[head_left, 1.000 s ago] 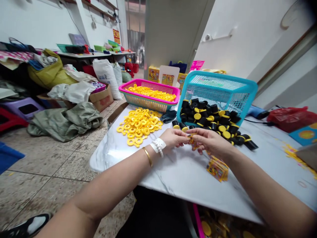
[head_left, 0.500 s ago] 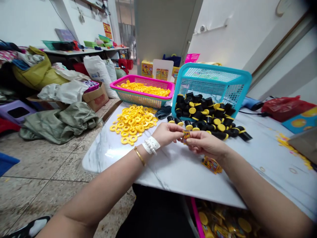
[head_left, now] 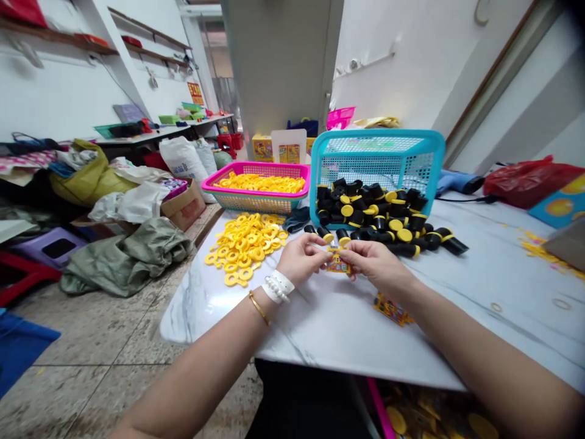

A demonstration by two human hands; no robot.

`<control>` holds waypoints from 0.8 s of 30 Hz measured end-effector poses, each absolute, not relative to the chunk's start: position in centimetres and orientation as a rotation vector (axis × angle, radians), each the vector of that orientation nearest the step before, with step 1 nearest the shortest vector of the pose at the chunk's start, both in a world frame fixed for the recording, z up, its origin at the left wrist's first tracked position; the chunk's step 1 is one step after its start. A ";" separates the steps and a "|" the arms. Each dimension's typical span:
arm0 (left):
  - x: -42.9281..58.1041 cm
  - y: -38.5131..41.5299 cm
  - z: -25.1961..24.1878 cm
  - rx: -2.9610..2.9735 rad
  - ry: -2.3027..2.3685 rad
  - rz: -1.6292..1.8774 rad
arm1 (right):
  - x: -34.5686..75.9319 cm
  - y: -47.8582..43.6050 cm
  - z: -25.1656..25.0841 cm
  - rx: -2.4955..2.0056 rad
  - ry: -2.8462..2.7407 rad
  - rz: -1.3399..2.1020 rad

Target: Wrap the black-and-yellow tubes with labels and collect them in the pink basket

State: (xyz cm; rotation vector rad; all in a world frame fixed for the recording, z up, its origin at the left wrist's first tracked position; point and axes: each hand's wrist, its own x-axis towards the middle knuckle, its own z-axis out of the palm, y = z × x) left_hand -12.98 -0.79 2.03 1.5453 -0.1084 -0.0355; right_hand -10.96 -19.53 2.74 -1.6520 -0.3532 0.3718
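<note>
Between my two hands, above the marbled table, is a small printed yellow card. My left hand pinches its left edge, and my right hand grips its right edge with thumb and fingers. More printed cards lie on the table under my right wrist. Just beyond my fingers lie black cylinders with yellow caps, spilling out of a tipped blue basket. Left of my left hand is a heap of yellow rings.
A pink-rimmed basket of yellow pieces stands behind the ring heap, with a dark cloth beside it. A red plastic bag and yellow scraps lie on the right. Below the table edge sits a pink-edged container.
The card has been turned so its printed face shows wider between my hands. My view has tilted up and shifted left; both hands keep hold.
</note>
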 end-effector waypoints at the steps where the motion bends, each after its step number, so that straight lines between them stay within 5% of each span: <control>1: -13.1 -0.8 2.1 1.537 -0.087 0.021 | -11.0 -19.3 2.7 -1.676 -0.367 0.311; 24: -14.6 -1.6 3.0 1.561 0.006 0.292 | -11.3 -19.1 1.9 -2.067 -0.491 -0.179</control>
